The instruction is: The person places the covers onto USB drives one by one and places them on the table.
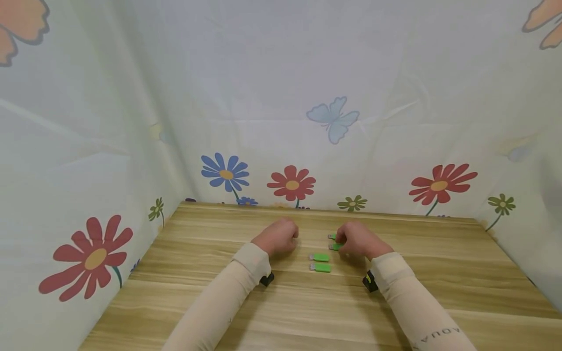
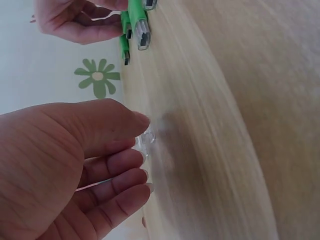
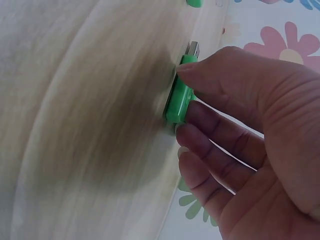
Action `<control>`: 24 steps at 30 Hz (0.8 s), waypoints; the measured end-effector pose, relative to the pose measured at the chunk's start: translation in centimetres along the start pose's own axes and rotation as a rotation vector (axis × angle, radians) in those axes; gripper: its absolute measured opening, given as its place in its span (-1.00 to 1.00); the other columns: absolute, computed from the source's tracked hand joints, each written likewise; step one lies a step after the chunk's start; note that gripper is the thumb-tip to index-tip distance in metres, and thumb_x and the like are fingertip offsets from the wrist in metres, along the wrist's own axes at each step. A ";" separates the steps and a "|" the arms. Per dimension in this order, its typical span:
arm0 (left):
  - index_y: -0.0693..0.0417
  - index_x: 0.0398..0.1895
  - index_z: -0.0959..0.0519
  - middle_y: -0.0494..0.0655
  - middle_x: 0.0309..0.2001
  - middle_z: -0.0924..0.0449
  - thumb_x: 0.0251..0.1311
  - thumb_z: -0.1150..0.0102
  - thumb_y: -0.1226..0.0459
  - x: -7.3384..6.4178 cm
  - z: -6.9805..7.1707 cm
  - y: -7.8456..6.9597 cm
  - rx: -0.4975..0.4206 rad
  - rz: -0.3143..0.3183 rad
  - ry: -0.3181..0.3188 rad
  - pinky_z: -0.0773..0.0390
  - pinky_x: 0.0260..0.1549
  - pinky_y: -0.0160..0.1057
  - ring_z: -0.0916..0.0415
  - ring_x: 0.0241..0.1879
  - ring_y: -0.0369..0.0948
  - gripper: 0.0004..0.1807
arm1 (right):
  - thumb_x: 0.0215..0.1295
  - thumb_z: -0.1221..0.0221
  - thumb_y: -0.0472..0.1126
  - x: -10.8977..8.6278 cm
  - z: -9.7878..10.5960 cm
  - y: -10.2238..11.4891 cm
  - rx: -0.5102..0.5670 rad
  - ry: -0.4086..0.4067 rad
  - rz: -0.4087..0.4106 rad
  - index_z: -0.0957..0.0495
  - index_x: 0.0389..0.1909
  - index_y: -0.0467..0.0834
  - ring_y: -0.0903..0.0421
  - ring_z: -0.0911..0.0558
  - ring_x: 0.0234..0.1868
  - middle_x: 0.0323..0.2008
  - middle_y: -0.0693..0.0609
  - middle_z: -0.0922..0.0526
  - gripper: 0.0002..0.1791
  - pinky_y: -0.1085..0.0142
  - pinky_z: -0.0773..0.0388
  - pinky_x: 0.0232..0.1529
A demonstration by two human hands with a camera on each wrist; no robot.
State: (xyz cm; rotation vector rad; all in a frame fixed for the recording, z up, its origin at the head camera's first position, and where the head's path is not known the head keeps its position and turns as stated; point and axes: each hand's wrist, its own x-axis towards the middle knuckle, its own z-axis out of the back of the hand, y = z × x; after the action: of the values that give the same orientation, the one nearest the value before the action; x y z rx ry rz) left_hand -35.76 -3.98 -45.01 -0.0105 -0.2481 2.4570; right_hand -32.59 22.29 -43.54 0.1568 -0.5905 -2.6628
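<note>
In the right wrist view, my right hand [image 1: 360,240] pinches a green USB stick [image 3: 181,95] between thumb and fingers, close over the wooden table. Its bare metal connector [image 3: 194,48] points away from the palm. Another green USB stick [image 1: 332,236] lies just behind, partly covered by that hand. Off to the left, my left hand [image 1: 278,237] has thumb and fingertips drawn together at a small clear plastic cap [image 2: 147,141], low over the tabletop. Between the hands and nearer the body lie two green USB sticks [image 1: 321,257], with clear caps [image 2: 143,40] over their connectors.
The wood-grain table [image 1: 307,312] ends at the back against a white curtain [image 1: 272,73] printed with flowers and butterflies. More curtain hangs at the left and right sides. A small black wrist device [image 1: 371,281] sits under the right cuff.
</note>
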 end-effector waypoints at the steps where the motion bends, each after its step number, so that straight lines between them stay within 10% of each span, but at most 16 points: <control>1: -0.03 -0.79 -0.29 -0.19 -0.66 -0.10 0.10 -0.19 0.42 0.0 0.0 0.0 0.010 -0.004 -0.001 -0.15 -0.57 -0.31 -0.09 -0.58 -0.22 -0.59 | -0.02 -0.42 -0.39 0.0 0.0 0.0 -0.002 0.000 -0.001 -0.73 -0.38 -0.16 0.17 -0.56 -0.37 -0.40 0.06 -0.70 -0.84 0.24 -0.57 -0.26; 24: -0.08 -0.83 -0.21 -0.23 -0.72 0.00 0.08 -0.17 0.44 0.4 -0.2 0.0 0.005 -0.002 0.021 -0.11 -0.64 -0.34 0.00 -0.66 -0.27 -0.53 | -0.04 -0.44 -0.38 0.5 0.0 0.6 -0.042 0.025 -0.018 -0.71 -0.46 -0.16 0.18 -0.53 -0.45 -0.43 0.06 -0.68 -0.88 0.31 -0.52 -0.38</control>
State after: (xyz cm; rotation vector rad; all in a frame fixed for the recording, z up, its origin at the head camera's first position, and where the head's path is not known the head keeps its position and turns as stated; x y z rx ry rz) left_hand -36.01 -3.71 -45.22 -0.0344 -0.2326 2.4543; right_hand -32.77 21.57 -43.32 0.1840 -0.5279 -2.6844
